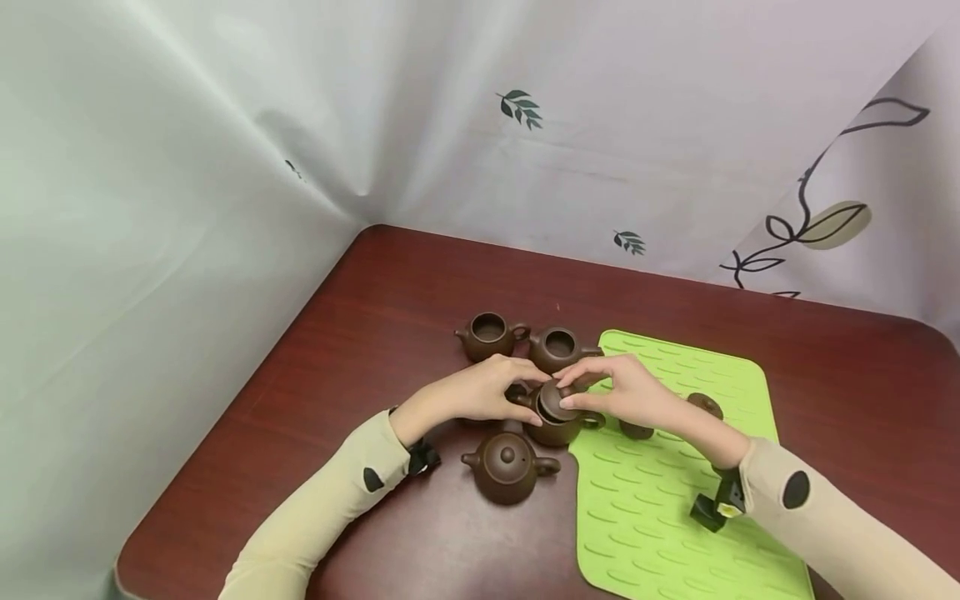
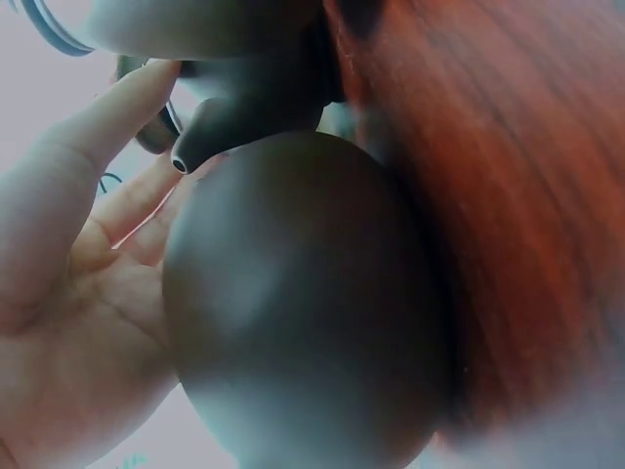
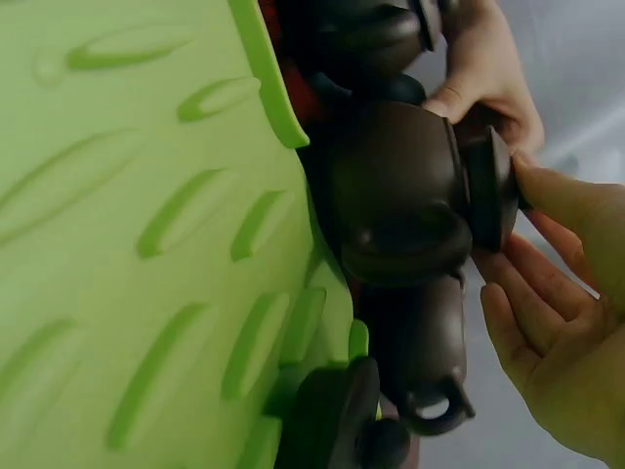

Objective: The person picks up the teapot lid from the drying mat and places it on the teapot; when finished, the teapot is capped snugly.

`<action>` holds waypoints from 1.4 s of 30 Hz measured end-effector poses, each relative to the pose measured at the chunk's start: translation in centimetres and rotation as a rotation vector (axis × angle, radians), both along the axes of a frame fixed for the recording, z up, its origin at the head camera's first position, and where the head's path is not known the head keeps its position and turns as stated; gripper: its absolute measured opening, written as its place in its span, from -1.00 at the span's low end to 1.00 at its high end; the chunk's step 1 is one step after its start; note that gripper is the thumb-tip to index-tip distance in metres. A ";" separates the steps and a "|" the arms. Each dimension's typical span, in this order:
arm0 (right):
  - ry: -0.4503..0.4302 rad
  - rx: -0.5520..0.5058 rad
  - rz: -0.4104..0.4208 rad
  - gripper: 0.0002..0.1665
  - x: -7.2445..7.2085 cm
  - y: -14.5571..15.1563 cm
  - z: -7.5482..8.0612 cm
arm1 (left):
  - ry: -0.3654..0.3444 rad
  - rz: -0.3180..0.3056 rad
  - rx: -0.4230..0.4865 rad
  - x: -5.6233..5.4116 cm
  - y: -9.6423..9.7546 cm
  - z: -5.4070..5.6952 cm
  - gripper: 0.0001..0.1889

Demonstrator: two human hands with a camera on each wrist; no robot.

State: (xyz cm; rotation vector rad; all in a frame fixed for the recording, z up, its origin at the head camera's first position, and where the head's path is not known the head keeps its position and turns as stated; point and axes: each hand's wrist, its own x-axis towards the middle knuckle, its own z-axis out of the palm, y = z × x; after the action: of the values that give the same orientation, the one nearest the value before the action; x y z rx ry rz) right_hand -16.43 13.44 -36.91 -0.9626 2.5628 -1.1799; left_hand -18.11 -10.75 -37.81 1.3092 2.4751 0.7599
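A small dark brown teapot (image 1: 553, 433) stands beside the green mat's left edge. My right hand (image 1: 626, 390) pinches the lid (image 3: 496, 186) by its knob with thumb and fingertips. The lid (image 1: 552, 403) sits tilted over the teapot's mouth, with a dark gap along the rim. From the spout side, my left hand (image 1: 487, 390) holds the same teapot, thumb and fingers at either side of its rim. In the left wrist view, the spout (image 2: 205, 137) points toward the left palm, and another rounded brown teapot (image 2: 303, 303) fills the foreground.
Two lidless teapots stand behind, one at left (image 1: 489, 350) and one at right (image 1: 552, 360). Nearer me is a lidded teapot (image 1: 507, 479). Loose lids, one farther right (image 1: 705, 406) and one nearer the hand (image 1: 636, 431), lie on the green mat (image 1: 637, 517). Patterned curtains (image 1: 570, 167) border the table.
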 end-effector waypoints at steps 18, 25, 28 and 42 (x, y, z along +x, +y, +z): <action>0.257 0.130 0.018 -0.74 1.1 -0.5 -0.6 | 0.013 0.035 0.015 0.0 0.3 0.0 -0.44; 0.508 0.348 0.072 -0.54 1.7 -1.2 0.7 | 0.011 0.015 -0.032 -0.1 0.0 0.2 -0.48; 0.452 0.352 0.090 -0.46 1.8 -1.1 1.0 | 0.003 -0.008 -0.033 -0.2 -0.2 0.4 -0.51; 0.258 0.132 0.032 -0.57 3.0 4.1 -0.3 | -0.076 -0.009 -0.066 -1.3 -6.1 3.2 -0.33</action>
State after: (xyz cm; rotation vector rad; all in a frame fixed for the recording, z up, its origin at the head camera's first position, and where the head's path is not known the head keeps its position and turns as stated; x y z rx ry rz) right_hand -13.45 17.56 -37.23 -1.1887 2.7675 -0.9167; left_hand -19.42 -16.85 -34.58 1.2441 2.4127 0.7065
